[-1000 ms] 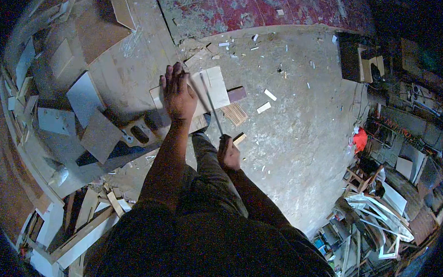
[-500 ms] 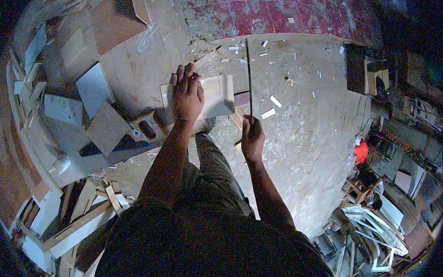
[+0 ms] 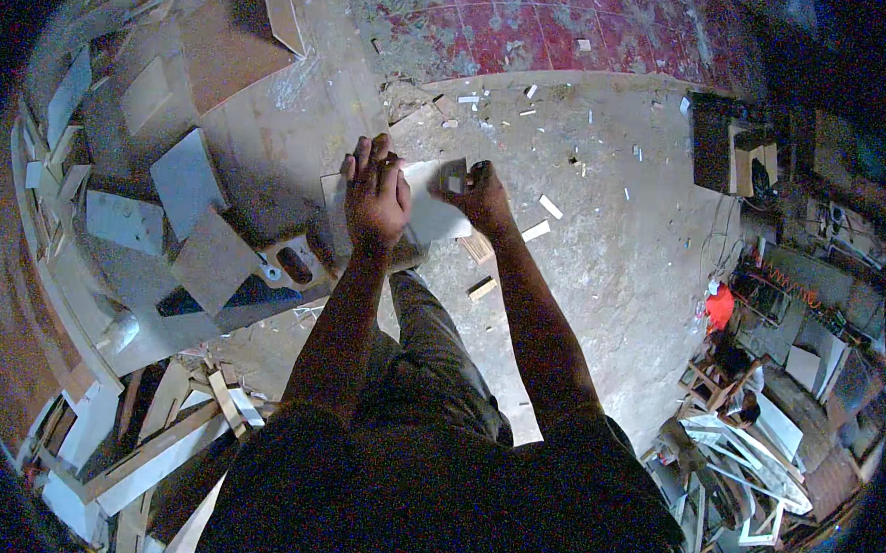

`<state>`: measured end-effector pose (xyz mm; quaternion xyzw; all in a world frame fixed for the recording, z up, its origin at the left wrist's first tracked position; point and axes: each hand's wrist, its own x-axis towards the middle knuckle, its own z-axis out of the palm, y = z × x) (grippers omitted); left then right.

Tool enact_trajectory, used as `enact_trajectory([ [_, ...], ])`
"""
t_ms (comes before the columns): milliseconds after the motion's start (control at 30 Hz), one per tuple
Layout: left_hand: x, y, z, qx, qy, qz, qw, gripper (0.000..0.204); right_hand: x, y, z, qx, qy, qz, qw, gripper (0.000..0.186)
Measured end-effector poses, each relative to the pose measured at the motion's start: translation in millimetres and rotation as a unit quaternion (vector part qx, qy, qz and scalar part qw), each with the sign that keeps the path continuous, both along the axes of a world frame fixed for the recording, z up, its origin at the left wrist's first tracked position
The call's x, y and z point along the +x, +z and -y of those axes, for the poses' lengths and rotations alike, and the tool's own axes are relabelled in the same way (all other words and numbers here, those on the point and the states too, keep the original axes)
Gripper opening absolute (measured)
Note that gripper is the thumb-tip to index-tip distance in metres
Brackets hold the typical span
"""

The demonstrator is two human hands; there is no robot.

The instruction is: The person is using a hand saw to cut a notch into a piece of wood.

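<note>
— Overhead, what do we have, biggest first?

— We look down on a dusty concrete workshop floor (image 3: 615, 245) with a patch of red patterned tile (image 3: 576, 33) at the far edge. Stacked plywood offcuts (image 3: 197, 194) crowd our left, and a jumble of white frames and scrap (image 3: 743, 473) sits to our right.

— And the piece in hand?

— A pale rectangular board (image 3: 426, 211) lies flat in front of our knees, resting partly on the plywood sheet (image 3: 279, 158) beneath it. Our left hand (image 3: 375, 195) is spread flat on its left half, fingers apart, pressing it down rather than gripping. Our right hand (image 3: 478, 190) is curled closed at the board's top right edge around something small and dark; we cannot tell what it is.

— How far along does the work look?

— Early, by our reading. The board appears whole, with no visible cut across its face, and it is only being steadied. Small wood chips (image 3: 546, 217) and short blocks (image 3: 481, 287) litter the floor just beside it, so cutting of some sort has gone on here, but this piece seems unworked.
</note>
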<state>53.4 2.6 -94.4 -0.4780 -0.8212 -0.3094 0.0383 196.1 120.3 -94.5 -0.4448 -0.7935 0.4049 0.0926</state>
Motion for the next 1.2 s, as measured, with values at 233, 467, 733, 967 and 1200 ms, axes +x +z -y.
enact_trajectory([
  [233, 0, 1, 0, -0.005, 0.001, 0.007, 1.000, 0.018, -10, 23, -46, -0.240, -0.176, -0.008, 0.955, 0.048],
  [467, 3, 2, -5, -0.014, 0.009, 0.009, 1.000, 0.020, 14, -5, -21, -0.199, -0.077, 0.039, 0.976, 0.051],
  [733, 1, 3, -1, -0.019, 0.010, 0.001, 1.000, 0.024, -5, -26, -15, -0.013, 0.023, 0.182, 0.983, 0.050],
  [967, -1, 4, 2, -0.017, 0.013, 0.001, 1.000, 0.024, 6, 3, -1, 0.023, 0.045, 0.032, 0.998, 0.048],
  [1200, 3, 10, 1, -0.056, 0.010, 0.008, 0.998, 0.021, 34, 81, 23, -0.021, -0.015, 0.031, 0.999, 0.017],
])
